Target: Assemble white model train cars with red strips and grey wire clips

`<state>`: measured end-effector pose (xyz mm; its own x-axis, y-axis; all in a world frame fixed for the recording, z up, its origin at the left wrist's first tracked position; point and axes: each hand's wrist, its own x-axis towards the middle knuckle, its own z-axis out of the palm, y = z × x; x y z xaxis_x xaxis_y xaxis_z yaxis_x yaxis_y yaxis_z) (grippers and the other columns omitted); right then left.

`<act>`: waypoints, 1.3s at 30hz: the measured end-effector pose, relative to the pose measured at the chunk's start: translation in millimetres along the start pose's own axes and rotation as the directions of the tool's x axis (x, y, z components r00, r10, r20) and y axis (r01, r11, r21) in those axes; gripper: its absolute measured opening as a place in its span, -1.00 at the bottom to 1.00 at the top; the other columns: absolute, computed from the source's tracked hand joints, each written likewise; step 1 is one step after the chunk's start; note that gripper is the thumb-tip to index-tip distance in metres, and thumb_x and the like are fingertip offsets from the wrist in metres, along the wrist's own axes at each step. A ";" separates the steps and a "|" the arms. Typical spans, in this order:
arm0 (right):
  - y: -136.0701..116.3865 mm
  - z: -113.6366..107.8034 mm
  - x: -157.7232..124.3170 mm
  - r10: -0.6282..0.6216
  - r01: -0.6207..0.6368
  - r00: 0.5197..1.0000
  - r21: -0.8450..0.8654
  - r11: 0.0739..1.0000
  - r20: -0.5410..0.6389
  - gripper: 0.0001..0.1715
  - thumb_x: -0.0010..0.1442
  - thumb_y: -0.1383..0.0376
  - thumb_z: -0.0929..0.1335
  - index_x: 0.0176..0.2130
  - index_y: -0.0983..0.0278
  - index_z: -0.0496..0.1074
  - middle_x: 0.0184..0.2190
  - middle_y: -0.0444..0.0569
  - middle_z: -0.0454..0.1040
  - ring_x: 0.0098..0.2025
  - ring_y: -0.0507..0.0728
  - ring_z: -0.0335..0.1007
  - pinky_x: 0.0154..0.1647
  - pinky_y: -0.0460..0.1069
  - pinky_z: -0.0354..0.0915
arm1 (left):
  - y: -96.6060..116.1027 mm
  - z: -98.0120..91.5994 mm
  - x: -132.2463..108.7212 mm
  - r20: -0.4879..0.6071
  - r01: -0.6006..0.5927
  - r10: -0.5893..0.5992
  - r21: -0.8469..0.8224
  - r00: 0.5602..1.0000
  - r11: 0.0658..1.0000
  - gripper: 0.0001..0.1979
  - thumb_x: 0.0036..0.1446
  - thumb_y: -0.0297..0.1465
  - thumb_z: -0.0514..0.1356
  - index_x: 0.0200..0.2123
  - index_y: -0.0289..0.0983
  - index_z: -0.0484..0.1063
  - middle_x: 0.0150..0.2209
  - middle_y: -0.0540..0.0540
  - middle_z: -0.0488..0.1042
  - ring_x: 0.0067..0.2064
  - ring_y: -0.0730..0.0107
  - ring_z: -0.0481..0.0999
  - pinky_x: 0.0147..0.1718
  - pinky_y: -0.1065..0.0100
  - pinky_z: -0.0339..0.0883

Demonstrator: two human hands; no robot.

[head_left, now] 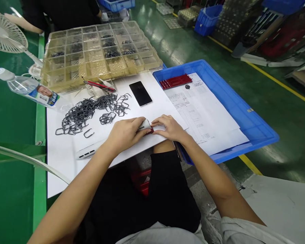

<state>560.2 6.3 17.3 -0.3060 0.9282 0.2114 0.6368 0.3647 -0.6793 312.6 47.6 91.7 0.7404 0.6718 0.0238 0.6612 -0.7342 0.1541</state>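
Observation:
A long pale bar with dark slots (87, 151) runs along the front edge of the white work surface, partly hidden under my left forearm. My left hand (125, 134) is closed around its right end, thumb in front and fingers behind. A small dark red piece (150, 130) shows at that end, between the two hands. My right hand (169, 128) has its thumb and fingers bent together at the red piece; what exactly they pinch is hidden. Behind my left hand lies a heap of dark grey bent clips (81, 112), with one loose clip (88, 133) nearer.
A black phone (140, 93) and red-handled tweezers (100, 85) lie further back. Beyond stands a compartment box (96, 64). At left are a water bottle (30, 89) and a fan (6, 32). The blue tray (259, 135) at right holds papers and red strips (176, 81).

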 end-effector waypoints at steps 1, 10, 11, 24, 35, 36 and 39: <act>0.2 0.1 -0.2 0.001 -0.001 1.000 -0.003 1.000 -0.005 -0.62 0.30 0.17 0.58 0.05 0.22 0.58 0.01 0.04 0.69 0.13 0.34 0.58 0.24 0.23 0.34 | -1.8 -1.7 -0.8 -0.013 -0.004 0.004 0.002 1.000 1.000 -0.58 0.52 -0.01 0.18 0.06 -0.25 0.55 -0.21 -0.21 0.68 -0.20 -0.04 0.69 -0.34 0.20 0.33; 5.5 3.7 0.4 0.039 -0.038 0.998 0.022 0.999 -0.046 -0.71 0.24 0.29 0.59 -0.02 0.21 0.63 -0.02 0.01 0.71 0.05 0.29 0.66 0.23 0.23 0.43 | 8.4 17.2 11.7 0.079 -0.035 0.030 0.061 0.996 0.998 -0.54 0.57 -0.01 0.06 -0.02 -0.25 0.57 -0.20 -0.27 0.65 -0.16 -0.07 0.67 -0.35 0.19 0.37; 6.2 3.3 -0.2 0.040 -0.038 0.998 0.036 0.999 -0.054 -0.64 0.22 0.27 0.61 0.02 0.21 0.63 0.00 0.02 0.72 0.08 0.30 0.66 0.25 0.24 0.43 | 7.0 20.2 11.9 0.071 -0.042 0.039 0.041 0.997 0.998 -0.54 0.58 -0.03 0.05 -0.02 -0.25 0.57 -0.18 -0.27 0.65 -0.13 -0.07 0.67 -0.33 0.18 0.40; 2.6 -2.6 -0.6 -0.032 0.031 0.998 0.019 0.999 0.062 -0.25 0.27 0.08 0.60 0.35 0.12 0.48 0.22 0.10 0.62 0.26 0.41 0.52 0.37 0.39 0.32 | -1.3 40.8 13.5 -0.063 -0.155 0.146 -0.155 0.987 0.976 -0.66 0.44 -0.22 0.30 0.08 -0.36 0.58 0.01 -0.35 0.58 0.08 -0.13 0.54 0.08 -0.05 0.53; -41.1 8.4 -15.4 -0.258 0.247 0.966 -0.261 0.933 -0.009 -0.30 0.48 0.10 0.41 0.48 0.13 0.28 0.36 0.18 0.52 0.34 0.47 0.45 0.32 0.40 0.31 | -23.3 7.5 -114.2 -0.276 0.305 -0.317 -0.086 0.908 0.949 -0.50 0.51 -0.04 0.12 0.23 -0.29 0.47 0.29 -0.46 0.52 0.32 -0.33 0.44 0.24 -0.24 0.33; -54.4 15.9 -13.2 -0.307 0.293 0.952 -0.297 0.909 0.001 -0.34 0.50 0.10 0.39 0.47 0.14 0.30 0.35 0.19 0.53 0.34 0.47 0.45 0.33 0.39 0.30 | -27.6 9.5 -131.0 -0.232 0.358 -0.356 -0.032 0.905 0.933 -0.48 0.51 -0.03 0.12 0.25 -0.31 0.45 0.28 -0.49 0.51 0.31 -0.39 0.44 0.23 -0.27 0.32; -93.5 44.7 6.7 -0.421 0.438 0.898 -0.382 0.814 0.130 -0.38 0.52 0.06 0.38 0.41 0.26 0.37 0.35 0.28 0.51 0.32 0.47 0.44 0.30 0.35 0.31 | -35.5 18.3 -164.6 -0.114 0.424 -0.420 0.019 0.900 0.905 -0.51 0.51 -0.16 0.12 0.33 -0.33 0.38 0.20 -0.47 0.57 0.18 -0.34 0.54 0.14 -0.24 0.40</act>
<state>467.0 -24.9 50.8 -0.6349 0.6699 0.3848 0.6547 0.7310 -0.1923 169.5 -38.6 64.3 0.3753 0.9243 0.0693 0.9151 -0.3814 0.1310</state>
